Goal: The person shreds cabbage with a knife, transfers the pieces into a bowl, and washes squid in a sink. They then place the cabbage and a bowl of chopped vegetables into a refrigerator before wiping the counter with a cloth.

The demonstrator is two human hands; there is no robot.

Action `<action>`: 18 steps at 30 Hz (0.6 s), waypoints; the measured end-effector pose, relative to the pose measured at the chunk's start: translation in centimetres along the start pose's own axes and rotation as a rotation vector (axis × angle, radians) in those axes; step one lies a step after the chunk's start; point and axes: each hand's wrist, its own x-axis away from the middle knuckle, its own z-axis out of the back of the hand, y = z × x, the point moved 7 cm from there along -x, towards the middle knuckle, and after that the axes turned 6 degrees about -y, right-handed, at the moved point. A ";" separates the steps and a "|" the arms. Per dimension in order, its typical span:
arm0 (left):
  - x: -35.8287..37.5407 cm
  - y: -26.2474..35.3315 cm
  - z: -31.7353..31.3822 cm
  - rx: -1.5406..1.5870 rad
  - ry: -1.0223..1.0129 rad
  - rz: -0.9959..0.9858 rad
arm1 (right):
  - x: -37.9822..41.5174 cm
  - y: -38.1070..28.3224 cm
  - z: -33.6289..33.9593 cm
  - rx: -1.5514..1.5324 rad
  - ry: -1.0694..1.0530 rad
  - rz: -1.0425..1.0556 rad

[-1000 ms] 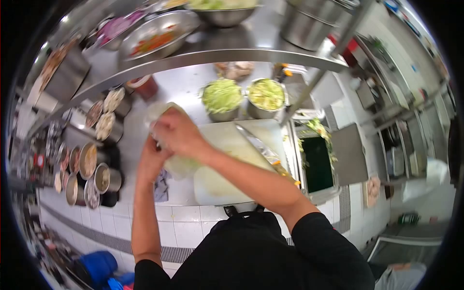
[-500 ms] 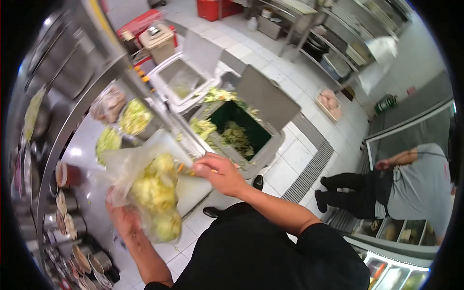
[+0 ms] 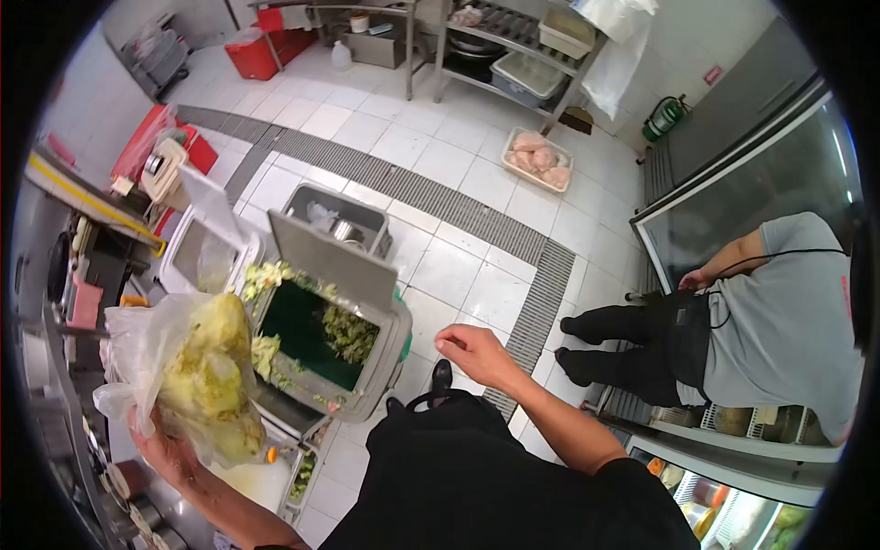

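A clear plastic bag [image 3: 209,371] full of pale yellow-green vegetables hangs from my left hand [image 3: 167,451], whose fingers are wrapped round its lower left side. My right hand [image 3: 472,353] is raised in front of my body, its fingers curled and pressed together with nothing in them. Between the hands stands a bin [image 3: 392,341] with a dark green inside, leafy scraps in it and on its rim, and its grey lid [image 3: 332,266] up. An orange-handled tool [image 3: 271,455] lies on the counter below the bag.
A co-worker [image 3: 779,321] in a grey shirt stands at the right by an open glass-door fridge [image 3: 752,197]. A tray of raw meat [image 3: 539,160] sits on the floor. Behind the bin is a grey tub [image 3: 344,220]; a white open container [image 3: 206,252] stands beside it.
The view has turned, and my body has swung away from the counter. My left hand has lifted the bag off the counter area. My right hand has left the orange-handled tool.
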 end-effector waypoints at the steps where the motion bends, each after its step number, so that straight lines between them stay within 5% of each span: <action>1: -0.9 0.1 -2.1 0.007 -0.043 -0.030 | -1.1 0.1 0.9 -0.005 0.014 -0.004; 9: -9.9 -4.5 -12.1 0.142 0.159 -0.041 | -8.9 -1.9 5.0 0.181 -0.275 0.162; 13: -16.5 -7.8 -19.8 0.130 0.072 -0.129 | -13.2 0.7 11.2 0.248 -0.289 0.043; 15: -19.9 -9.1 -25.6 0.181 -0.253 -0.124 | -15.1 2.9 15.4 0.162 -0.225 -0.143; 18: -25.0 -16.0 -31.1 0.214 -0.220 -0.063 | -17.3 4.9 20.5 0.193 -0.161 -0.210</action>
